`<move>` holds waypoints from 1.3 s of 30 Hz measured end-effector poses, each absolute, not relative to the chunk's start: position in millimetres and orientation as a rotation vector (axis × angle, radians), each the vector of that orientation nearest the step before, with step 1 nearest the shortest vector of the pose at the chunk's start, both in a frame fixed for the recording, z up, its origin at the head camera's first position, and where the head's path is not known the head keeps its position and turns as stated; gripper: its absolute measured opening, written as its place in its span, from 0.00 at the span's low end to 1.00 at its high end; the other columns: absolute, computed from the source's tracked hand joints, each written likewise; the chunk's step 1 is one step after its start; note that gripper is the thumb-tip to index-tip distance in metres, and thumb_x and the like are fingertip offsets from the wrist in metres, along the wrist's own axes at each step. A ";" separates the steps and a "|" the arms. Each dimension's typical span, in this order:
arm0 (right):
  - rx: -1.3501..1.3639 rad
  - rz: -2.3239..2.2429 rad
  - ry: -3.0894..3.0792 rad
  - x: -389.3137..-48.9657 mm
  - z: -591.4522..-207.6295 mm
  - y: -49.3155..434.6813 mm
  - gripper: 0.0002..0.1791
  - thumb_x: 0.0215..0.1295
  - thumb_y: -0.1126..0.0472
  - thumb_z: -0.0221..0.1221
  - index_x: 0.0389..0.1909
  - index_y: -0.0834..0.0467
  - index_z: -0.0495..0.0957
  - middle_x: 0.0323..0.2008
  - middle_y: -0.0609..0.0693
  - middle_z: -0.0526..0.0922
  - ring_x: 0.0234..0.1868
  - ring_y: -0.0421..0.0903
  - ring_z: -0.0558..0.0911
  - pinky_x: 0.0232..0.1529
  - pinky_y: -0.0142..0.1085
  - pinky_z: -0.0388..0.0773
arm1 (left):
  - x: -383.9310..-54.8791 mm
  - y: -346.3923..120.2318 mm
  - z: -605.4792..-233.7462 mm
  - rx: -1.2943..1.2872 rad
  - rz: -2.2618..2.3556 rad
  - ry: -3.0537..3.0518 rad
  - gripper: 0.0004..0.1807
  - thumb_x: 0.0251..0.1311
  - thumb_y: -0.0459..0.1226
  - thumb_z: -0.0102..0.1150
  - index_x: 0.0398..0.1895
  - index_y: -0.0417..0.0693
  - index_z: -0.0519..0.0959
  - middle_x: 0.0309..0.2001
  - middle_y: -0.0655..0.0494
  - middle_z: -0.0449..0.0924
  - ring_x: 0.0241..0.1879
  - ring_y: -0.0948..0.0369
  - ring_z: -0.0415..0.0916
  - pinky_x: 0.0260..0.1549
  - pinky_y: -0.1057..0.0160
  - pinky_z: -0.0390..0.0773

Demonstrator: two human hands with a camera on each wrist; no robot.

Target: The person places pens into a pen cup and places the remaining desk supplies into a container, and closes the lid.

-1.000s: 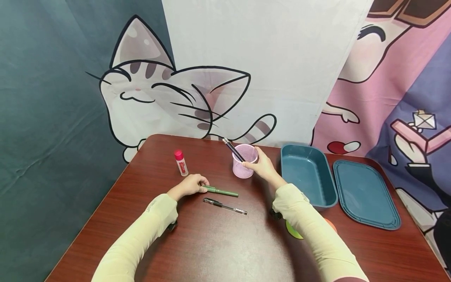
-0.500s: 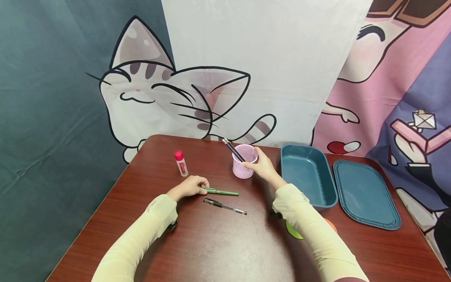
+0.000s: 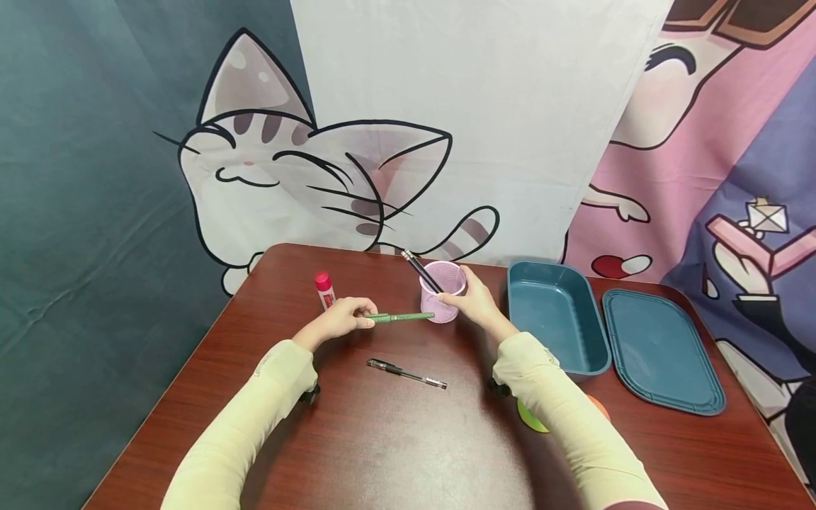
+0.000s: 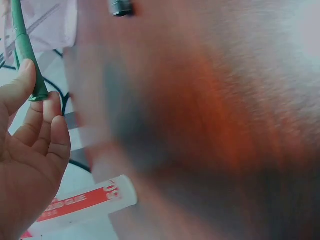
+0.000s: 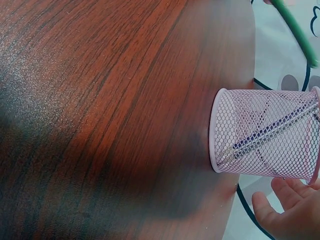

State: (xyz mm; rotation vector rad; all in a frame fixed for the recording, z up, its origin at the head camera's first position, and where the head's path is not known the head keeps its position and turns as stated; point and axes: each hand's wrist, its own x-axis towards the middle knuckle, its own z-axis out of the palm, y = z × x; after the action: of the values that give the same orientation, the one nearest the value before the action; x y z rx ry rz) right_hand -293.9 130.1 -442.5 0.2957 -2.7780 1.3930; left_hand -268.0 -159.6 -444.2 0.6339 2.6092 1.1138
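In the head view my left hand (image 3: 344, 317) pinches a green pen (image 3: 398, 316) by its capped end, holding it above the table. Its other end points right, at the pink mesh pen holder (image 3: 433, 310). Thumb and fingertips on the green pen (image 4: 26, 47) show clearly in the left wrist view. My right hand (image 3: 474, 297) grips the pen holder (image 5: 265, 132) from its right side; the holder stands upright. Two dark pencils (image 3: 421, 270) lean inside it, their eraser ends sticking out at the upper left.
A black gel pen (image 3: 406, 373) lies on the table in front. Behind my left hand stands a red-capped glue stick (image 3: 324, 287), partly hidden. To the right are a blue-green bin (image 3: 554, 319) and its lid (image 3: 663, 350). A green item (image 3: 530, 416) shows beside my right sleeve.
My left hand has lifted the green pen off the table and carried it away from me, toward the pen holder. My right hand and the holder have stayed put.
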 end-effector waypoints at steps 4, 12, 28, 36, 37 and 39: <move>0.298 1.402 -2.776 -294.1 -443.1 130.2 0.41 0.44 0.50 0.66 0.59 0.57 0.59 0.52 0.57 0.72 0.54 0.52 0.70 0.56 0.46 0.64 | -270.6 -160.6 -434.1 0.607 1.146 2.617 0.05 0.51 0.33 0.59 0.32 0.45 0.75 0.27 0.54 0.74 0.29 0.61 0.68 0.31 0.65 0.68; 0.293 1.381 -2.784 -294.8 -443.1 130.5 0.41 0.44 0.50 0.66 0.59 0.58 0.59 0.52 0.57 0.72 0.54 0.52 0.70 0.57 0.46 0.64 | -278.3 -159.9 -415.2 0.531 1.160 2.694 0.06 0.53 0.35 0.58 0.34 0.48 0.75 0.29 0.53 0.74 0.32 0.59 0.67 0.32 0.65 0.68; 0.288 1.379 -2.793 -294.0 -442.7 130.1 0.42 0.45 0.49 0.65 0.60 0.57 0.58 0.54 0.57 0.70 0.56 0.52 0.69 0.57 0.47 0.63 | -290.9 -139.1 -385.9 0.577 0.906 2.888 0.04 0.53 0.38 0.58 0.32 0.50 0.76 0.31 0.57 0.78 0.30 0.61 0.68 0.32 0.65 0.66; 0.296 1.389 -2.784 -293.5 -442.5 130.5 0.42 0.45 0.50 0.65 0.60 0.58 0.58 0.54 0.57 0.70 0.55 0.52 0.69 0.57 0.47 0.63 | -295.9 -124.8 -375.8 0.602 0.854 2.951 0.03 0.54 0.38 0.57 0.30 0.49 0.77 0.28 0.56 0.76 0.30 0.60 0.67 0.32 0.64 0.66; 0.294 1.392 -2.783 -293.6 -442.5 130.5 0.41 0.45 0.50 0.65 0.60 0.58 0.58 0.53 0.57 0.71 0.55 0.52 0.69 0.56 0.47 0.64 | -296.0 -123.2 -374.6 0.611 0.848 2.961 0.03 0.54 0.37 0.57 0.30 0.49 0.78 0.29 0.56 0.76 0.30 0.60 0.67 0.33 0.64 0.67; 0.291 1.384 -2.786 -293.8 -442.7 130.6 0.41 0.45 0.49 0.65 0.59 0.57 0.59 0.53 0.56 0.71 0.54 0.52 0.70 0.56 0.47 0.64 | -296.5 -119.7 -372.5 0.621 0.843 2.975 0.03 0.54 0.37 0.57 0.30 0.49 0.78 0.29 0.55 0.76 0.31 0.59 0.67 0.33 0.63 0.67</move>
State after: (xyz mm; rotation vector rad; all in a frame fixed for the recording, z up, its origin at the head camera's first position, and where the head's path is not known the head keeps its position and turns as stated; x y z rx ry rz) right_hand -293.8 130.6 -442.7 0.2913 -2.7858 1.3840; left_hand -296.5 -119.7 -372.5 0.6212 2.9749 0.8425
